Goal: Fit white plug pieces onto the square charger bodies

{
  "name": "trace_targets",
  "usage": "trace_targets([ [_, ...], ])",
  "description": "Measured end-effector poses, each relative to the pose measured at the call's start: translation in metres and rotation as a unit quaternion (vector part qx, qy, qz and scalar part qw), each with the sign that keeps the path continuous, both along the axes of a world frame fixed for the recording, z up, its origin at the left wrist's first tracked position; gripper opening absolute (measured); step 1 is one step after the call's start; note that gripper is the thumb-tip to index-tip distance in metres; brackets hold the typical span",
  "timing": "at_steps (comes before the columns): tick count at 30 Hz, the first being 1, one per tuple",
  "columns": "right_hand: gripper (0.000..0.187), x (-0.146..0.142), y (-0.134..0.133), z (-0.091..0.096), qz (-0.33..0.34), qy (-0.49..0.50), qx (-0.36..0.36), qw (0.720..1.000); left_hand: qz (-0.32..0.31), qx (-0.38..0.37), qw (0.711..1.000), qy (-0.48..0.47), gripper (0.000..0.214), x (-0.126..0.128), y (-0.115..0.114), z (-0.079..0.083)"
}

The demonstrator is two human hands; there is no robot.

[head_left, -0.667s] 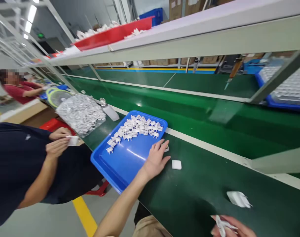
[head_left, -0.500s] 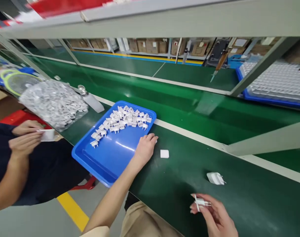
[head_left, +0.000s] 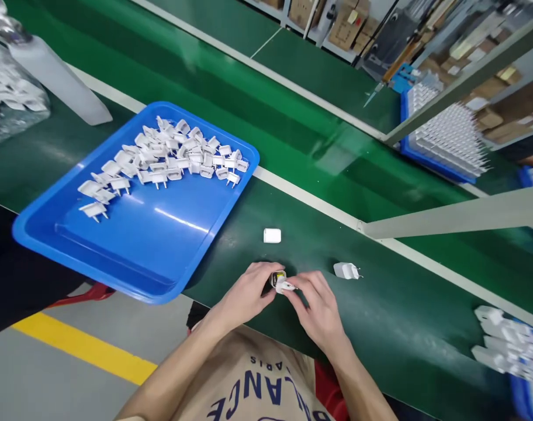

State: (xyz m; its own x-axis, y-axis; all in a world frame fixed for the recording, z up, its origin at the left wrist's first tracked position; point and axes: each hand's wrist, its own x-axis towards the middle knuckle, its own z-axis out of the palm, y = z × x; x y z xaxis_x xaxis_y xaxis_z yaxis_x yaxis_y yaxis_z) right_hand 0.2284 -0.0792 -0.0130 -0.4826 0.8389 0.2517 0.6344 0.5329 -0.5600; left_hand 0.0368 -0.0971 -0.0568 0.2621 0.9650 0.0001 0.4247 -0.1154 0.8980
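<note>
My left hand (head_left: 248, 291) and my right hand (head_left: 315, 304) meet over the near edge of the green bench. Between their fingertips they pinch a small white charger part (head_left: 280, 282) with a yellowish inside showing. A white charger shell (head_left: 272, 235) lies on the green surface just beyond the hands. A white plug with two prongs (head_left: 346, 271) lies to the right of them. A blue tray (head_left: 161, 234) holding several white plug pieces (head_left: 163, 159) sits to the left, overhanging the bench edge.
A white bottle (head_left: 60, 85) and a clear bag of white parts (head_left: 7, 99) lie at far left. More white chargers (head_left: 505, 345) pile at the right edge. A blue tray of upright white parts (head_left: 446, 134) stands beyond the belt. A metal bar (head_left: 459, 216) crosses at right.
My left hand left the spot beside the tray and came back to meet my right hand, which moved left with its plug piece. The view tilted down and right; the neighbouring person dropped out of sight.
</note>
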Motion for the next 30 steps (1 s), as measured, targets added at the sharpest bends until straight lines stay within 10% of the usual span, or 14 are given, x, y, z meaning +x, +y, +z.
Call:
trace_targets([
  [15, 0.019, -0.013, 0.012, 0.028, 0.117, -0.234, 0.026, 0.965, -0.023, 0.044, 0.997, -0.063, 0.037, -0.003, 0.002, -0.016],
  [30, 0.031, -0.021, 0.002, 0.007, 0.080, -0.298, 0.078, 0.948, -0.027, 0.055, 0.996, -0.070, 0.039, -0.003, 0.005, -0.020],
])
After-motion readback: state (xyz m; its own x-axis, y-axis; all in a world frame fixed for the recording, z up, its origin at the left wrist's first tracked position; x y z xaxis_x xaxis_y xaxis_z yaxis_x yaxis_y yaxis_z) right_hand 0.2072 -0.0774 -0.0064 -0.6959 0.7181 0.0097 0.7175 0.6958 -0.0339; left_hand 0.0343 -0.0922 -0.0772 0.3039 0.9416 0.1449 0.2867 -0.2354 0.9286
